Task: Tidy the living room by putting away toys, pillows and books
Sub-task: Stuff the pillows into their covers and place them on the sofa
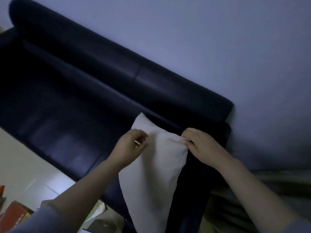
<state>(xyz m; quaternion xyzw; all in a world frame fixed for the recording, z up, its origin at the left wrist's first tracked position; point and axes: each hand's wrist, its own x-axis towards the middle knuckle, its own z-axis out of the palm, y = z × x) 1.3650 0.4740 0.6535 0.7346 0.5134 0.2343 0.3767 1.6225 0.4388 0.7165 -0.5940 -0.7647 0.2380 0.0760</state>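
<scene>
Pillow (151, 174), white and plump, stands on end at the right end of a dark sofa (80, 91), its top corner pointing toward 11 o'clock against the backrest. At its 3 o'clock edge the right hand (200, 145) is pinched tight on a fold of the pillow's cover. At 9 o'clock the left hand (131, 147) has its fingers curled in at the pillow's side; the blur makes it hard to say whether they truly grip the fabric. Down at 7 o'clock, on the pale floor (21, 165), lies an orange box (15, 214). A plain wall (218, 39) fills the 1 o'clock area.
</scene>
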